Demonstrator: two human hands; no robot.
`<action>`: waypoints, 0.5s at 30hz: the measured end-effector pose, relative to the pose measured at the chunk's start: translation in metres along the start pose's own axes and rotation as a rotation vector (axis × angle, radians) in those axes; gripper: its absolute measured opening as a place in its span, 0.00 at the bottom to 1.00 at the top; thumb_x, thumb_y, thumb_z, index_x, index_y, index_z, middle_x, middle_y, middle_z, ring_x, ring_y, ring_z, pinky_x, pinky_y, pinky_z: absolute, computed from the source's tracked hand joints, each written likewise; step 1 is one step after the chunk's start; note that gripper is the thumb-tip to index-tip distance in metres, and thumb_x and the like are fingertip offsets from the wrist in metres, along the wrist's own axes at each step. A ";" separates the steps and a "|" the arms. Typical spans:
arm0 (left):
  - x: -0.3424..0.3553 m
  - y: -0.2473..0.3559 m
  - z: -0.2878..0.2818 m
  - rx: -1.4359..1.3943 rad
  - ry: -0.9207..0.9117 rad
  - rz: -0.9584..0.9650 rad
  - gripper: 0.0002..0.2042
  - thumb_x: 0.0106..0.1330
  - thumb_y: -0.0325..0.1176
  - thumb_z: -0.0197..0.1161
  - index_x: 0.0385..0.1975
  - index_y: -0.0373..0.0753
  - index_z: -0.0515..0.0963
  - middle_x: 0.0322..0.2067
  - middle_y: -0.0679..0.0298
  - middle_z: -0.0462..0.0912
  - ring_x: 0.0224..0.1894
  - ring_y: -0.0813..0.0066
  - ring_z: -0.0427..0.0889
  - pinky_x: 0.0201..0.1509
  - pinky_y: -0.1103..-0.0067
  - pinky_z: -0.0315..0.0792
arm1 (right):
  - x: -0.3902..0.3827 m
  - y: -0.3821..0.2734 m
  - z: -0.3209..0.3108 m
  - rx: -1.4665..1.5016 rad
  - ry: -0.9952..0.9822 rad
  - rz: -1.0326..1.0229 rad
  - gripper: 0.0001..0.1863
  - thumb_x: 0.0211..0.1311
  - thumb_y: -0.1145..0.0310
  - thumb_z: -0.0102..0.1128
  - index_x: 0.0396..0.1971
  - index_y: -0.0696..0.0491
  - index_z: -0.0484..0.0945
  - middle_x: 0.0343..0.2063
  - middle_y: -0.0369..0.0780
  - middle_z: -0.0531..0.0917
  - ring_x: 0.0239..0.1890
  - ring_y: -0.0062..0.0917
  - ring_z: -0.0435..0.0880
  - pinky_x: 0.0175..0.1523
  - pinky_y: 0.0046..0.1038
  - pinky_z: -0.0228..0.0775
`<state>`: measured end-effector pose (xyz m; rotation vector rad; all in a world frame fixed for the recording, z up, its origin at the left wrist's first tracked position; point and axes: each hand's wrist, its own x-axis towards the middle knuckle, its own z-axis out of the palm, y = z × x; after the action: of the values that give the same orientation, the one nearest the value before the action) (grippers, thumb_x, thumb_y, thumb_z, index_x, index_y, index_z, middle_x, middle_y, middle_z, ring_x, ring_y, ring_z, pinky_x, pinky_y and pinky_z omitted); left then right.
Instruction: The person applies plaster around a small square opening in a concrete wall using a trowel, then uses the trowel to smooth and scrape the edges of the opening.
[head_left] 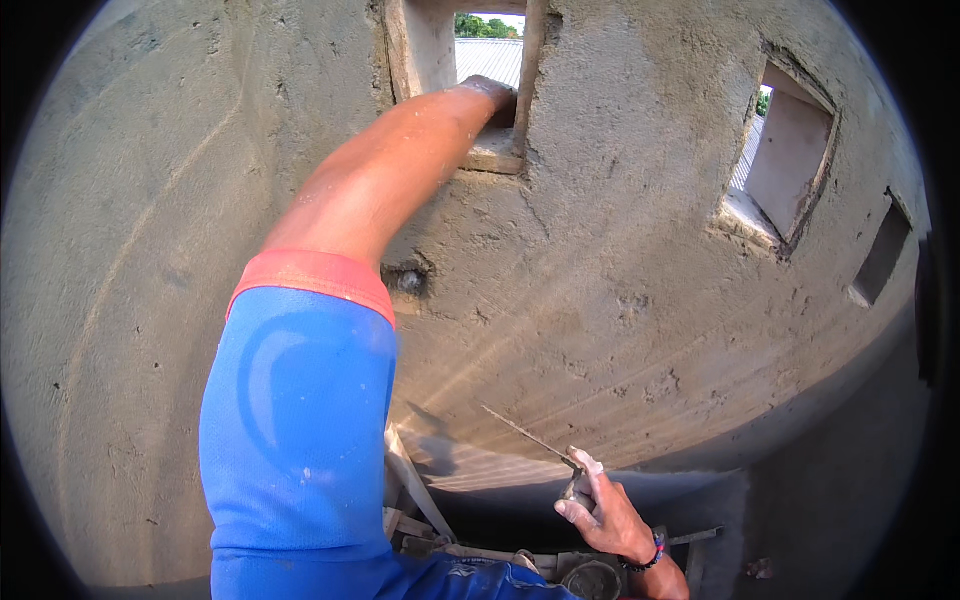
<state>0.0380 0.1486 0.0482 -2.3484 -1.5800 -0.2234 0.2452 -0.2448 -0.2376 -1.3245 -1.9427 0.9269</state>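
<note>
Holding the trowel (530, 436) edge-on in the grip of the right hand (608, 512), low before the wall (620, 250); reaching into the window (428, 50) with the left hand (490, 89), cannot tell its grip. Might scrape the wall through a careless tilt.

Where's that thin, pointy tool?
In the head view, the thin tool is low, just right of centre; the right hand grips it, and its tip points up and left before the rough wall.

head-worn fisheye, facing wall (600, 260), downward (close)
</note>
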 end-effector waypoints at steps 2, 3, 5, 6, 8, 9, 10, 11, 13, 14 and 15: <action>-0.035 0.009 -0.021 0.111 -0.080 -0.005 0.25 0.71 0.50 0.48 0.61 0.45 0.74 0.62 0.56 0.75 0.63 0.56 0.74 0.65 0.66 0.67 | -0.003 0.002 0.002 -0.023 -0.028 -0.014 0.38 0.63 0.71 0.63 0.69 0.59 0.53 0.25 0.41 0.79 0.26 0.27 0.76 0.36 0.29 0.70; -0.045 0.012 -0.030 0.148 -0.105 -0.008 0.26 0.71 0.53 0.48 0.61 0.44 0.74 0.62 0.56 0.74 0.64 0.56 0.73 0.66 0.67 0.67 | -0.003 0.004 0.002 -0.026 -0.033 -0.020 0.38 0.63 0.71 0.63 0.69 0.59 0.53 0.25 0.41 0.79 0.26 0.27 0.76 0.36 0.29 0.70; -0.050 0.010 -0.037 0.283 -0.097 0.103 0.19 0.67 0.38 0.53 0.56 0.40 0.77 0.56 0.56 0.79 0.58 0.53 0.78 0.56 0.65 0.72 | -0.003 0.009 0.005 -0.025 -0.055 -0.028 0.39 0.63 0.71 0.64 0.69 0.59 0.53 0.24 0.41 0.79 0.26 0.27 0.76 0.36 0.29 0.70; -0.052 0.006 -0.039 0.329 -0.094 0.134 0.18 0.66 0.33 0.54 0.54 0.39 0.78 0.54 0.56 0.81 0.56 0.53 0.79 0.53 0.65 0.74 | -0.003 0.010 0.005 -0.026 -0.064 -0.038 0.39 0.63 0.71 0.64 0.69 0.59 0.53 0.24 0.41 0.79 0.26 0.27 0.76 0.36 0.29 0.70; -0.057 -0.007 -0.043 0.376 -0.108 0.262 0.16 0.63 0.30 0.57 0.50 0.37 0.80 0.48 0.54 0.84 0.49 0.53 0.82 0.49 0.64 0.75 | -0.001 0.012 0.007 0.005 -0.071 -0.005 0.39 0.62 0.72 0.64 0.70 0.59 0.52 0.24 0.40 0.78 0.26 0.25 0.75 0.36 0.28 0.69; -0.063 -0.002 -0.049 0.329 -0.170 0.267 0.18 0.64 0.29 0.57 0.55 0.39 0.78 0.52 0.55 0.81 0.53 0.55 0.80 0.54 0.63 0.74 | -0.001 0.014 0.006 0.004 -0.063 -0.005 0.39 0.62 0.72 0.64 0.70 0.59 0.52 0.24 0.40 0.78 0.26 0.25 0.75 0.36 0.28 0.69; -0.080 0.004 -0.057 0.280 -0.235 0.268 0.21 0.65 0.29 0.57 0.59 0.41 0.76 0.57 0.55 0.79 0.58 0.56 0.79 0.59 0.62 0.73 | -0.001 0.016 0.004 0.012 -0.058 0.060 0.39 0.63 0.70 0.64 0.69 0.58 0.53 0.25 0.43 0.78 0.27 0.32 0.77 0.38 0.32 0.71; -0.098 0.009 -0.062 0.198 -0.267 0.222 0.20 0.65 0.30 0.57 0.59 0.41 0.76 0.57 0.55 0.80 0.57 0.56 0.79 0.61 0.63 0.72 | 0.000 0.017 0.004 0.022 -0.050 0.129 0.39 0.63 0.68 0.65 0.69 0.58 0.55 0.25 0.46 0.78 0.28 0.38 0.78 0.40 0.36 0.72; -0.103 -0.007 -0.054 0.147 -0.260 0.265 0.21 0.65 0.31 0.58 0.59 0.41 0.76 0.57 0.55 0.79 0.58 0.56 0.78 0.62 0.64 0.71 | 0.008 0.012 0.004 -0.001 -0.079 0.134 0.39 0.63 0.67 0.65 0.69 0.57 0.55 0.25 0.45 0.78 0.28 0.37 0.78 0.40 0.35 0.72; -0.104 -0.014 -0.051 0.100 -0.251 0.322 0.21 0.65 0.32 0.60 0.60 0.42 0.76 0.57 0.56 0.79 0.58 0.56 0.78 0.63 0.64 0.71 | 0.012 0.009 0.005 -0.018 -0.095 0.146 0.39 0.63 0.67 0.65 0.69 0.57 0.54 0.26 0.45 0.78 0.28 0.37 0.78 0.41 0.35 0.72; -0.110 -0.012 -0.058 0.060 -0.284 0.336 0.23 0.64 0.35 0.62 0.61 0.39 0.74 0.59 0.54 0.78 0.60 0.56 0.77 0.64 0.64 0.70 | 0.015 0.009 0.005 -0.033 -0.088 0.145 0.39 0.63 0.67 0.65 0.69 0.57 0.54 0.26 0.45 0.78 0.28 0.37 0.78 0.41 0.35 0.72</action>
<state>-0.0131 0.0371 0.0724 -2.6375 -1.2489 0.2382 0.2408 -0.2293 -0.2465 -1.4830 -1.9559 1.0429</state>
